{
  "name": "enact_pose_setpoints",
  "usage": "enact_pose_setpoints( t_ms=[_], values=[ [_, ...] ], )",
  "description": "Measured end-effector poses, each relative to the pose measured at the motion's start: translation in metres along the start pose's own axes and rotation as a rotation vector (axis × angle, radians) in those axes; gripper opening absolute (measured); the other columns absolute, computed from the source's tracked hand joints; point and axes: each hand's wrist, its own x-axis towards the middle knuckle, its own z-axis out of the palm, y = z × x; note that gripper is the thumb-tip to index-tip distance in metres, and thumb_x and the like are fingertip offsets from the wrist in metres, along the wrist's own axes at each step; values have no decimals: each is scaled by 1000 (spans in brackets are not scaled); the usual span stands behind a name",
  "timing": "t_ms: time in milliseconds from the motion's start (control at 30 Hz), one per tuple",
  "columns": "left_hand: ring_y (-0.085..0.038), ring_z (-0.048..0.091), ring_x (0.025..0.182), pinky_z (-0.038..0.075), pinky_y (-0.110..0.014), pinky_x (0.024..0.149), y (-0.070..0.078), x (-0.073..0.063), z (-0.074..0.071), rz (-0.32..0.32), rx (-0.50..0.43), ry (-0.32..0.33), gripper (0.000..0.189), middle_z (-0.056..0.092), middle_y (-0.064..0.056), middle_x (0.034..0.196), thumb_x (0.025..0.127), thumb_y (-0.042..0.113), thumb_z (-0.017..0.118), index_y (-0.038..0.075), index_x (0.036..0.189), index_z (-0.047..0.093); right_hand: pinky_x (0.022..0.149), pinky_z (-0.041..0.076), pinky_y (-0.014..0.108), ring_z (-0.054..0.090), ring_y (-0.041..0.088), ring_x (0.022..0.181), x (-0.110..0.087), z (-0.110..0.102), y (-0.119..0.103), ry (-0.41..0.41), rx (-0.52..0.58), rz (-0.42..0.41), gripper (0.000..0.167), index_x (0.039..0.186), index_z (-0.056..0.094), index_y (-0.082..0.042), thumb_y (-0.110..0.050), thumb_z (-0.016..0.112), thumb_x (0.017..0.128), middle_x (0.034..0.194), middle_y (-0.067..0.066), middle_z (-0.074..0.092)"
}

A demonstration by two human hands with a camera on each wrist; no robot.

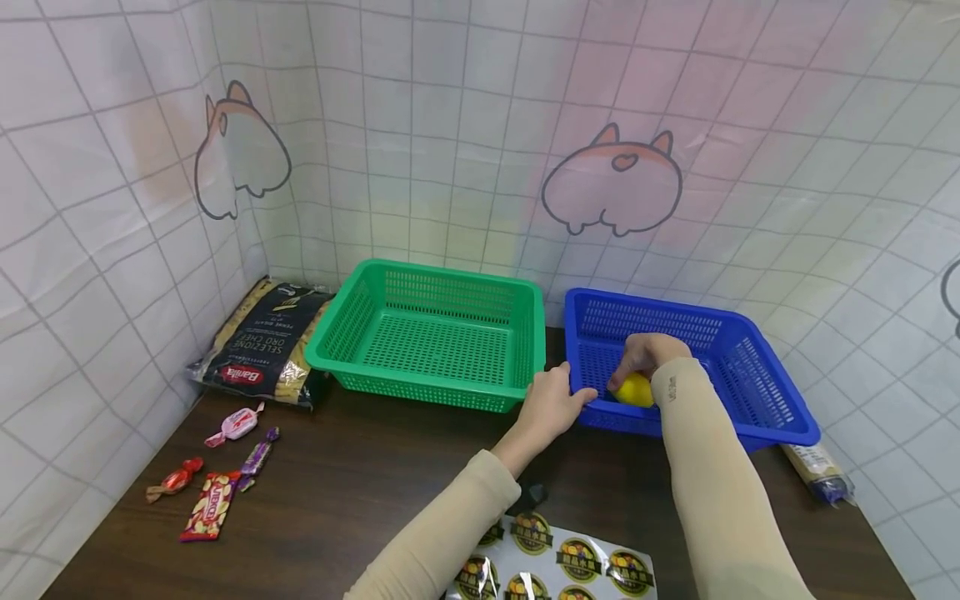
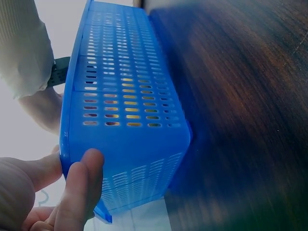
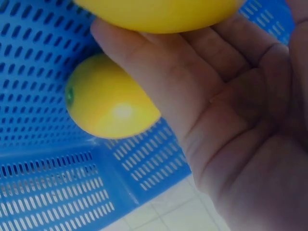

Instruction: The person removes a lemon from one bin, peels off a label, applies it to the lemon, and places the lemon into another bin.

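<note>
The blue basket stands at the right, against the back cloth. My left hand pinches its near left corner, thumb over the rim and fingers on the outer wall. My right hand reaches down inside, and a yellow fruit shows below it. From the right wrist, the fingers curl against one smooth yellow fruit, cut off by the frame's top. A second yellow fruit with a green stem end lies on the basket floor beside the thumb.
A green basket stands left of the blue one, a pasta bag beyond it. Several wrapped sweets lie at the left. A sticker sheet is at the front, a small packet at the right.
</note>
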Motion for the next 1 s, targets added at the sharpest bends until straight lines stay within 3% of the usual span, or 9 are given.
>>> enact_pose_setpoints(
  t_ms=[100, 233, 433, 733, 1000],
  values=[
    [-10, 57, 58, 50, -18, 53, 1, 0, 0, 0, 18, 1, 51, 75, -10, 97, 94, 36, 67, 1, 130, 61, 70, 58, 33, 61, 26, 87, -7, -5, -1, 13, -9, -37, 55, 101, 68, -6, -45, 88, 68, 96, 10, 67],
    [-9, 60, 58, 53, -20, 56, 2, 0, 0, -6, 25, -6, 58, 76, -10, 95, 95, 36, 66, 0, 138, 55, 73, 59, 34, 59, 27, 93, -20, -14, -4, 17, 64, -82, 50, 102, 68, -5, -41, 86, 73, 102, 12, 64],
    [-10, 71, 64, 53, -18, 54, 2, -1, -1, -44, -26, -22, 65, 78, -7, 83, 95, 35, 65, 0, 146, 47, 76, 62, 37, 64, 30, 98, -28, -25, -9, 16, 49, -149, 63, 115, 63, -2, -44, 84, 74, 113, 15, 64],
    [-12, 74, 69, 56, -20, 57, 3, -3, 0, -47, -36, -24, 64, 78, -8, 86, 95, 35, 65, 0, 146, 47, 84, 62, 40, 66, 29, 104, -53, -35, -23, 33, 28, -253, 69, 130, 60, 0, -44, 80, 80, 126, 19, 62],
    [-12, 73, 68, 56, -20, 57, 1, -3, 0, -48, -41, -28, 64, 78, -8, 84, 95, 33, 66, 0, 146, 46, 90, 59, 47, 65, 33, 109, -76, -36, -35, 68, -26, -324, 71, 134, 58, 1, -44, 78, 83, 131, 22, 60]
  ],
)
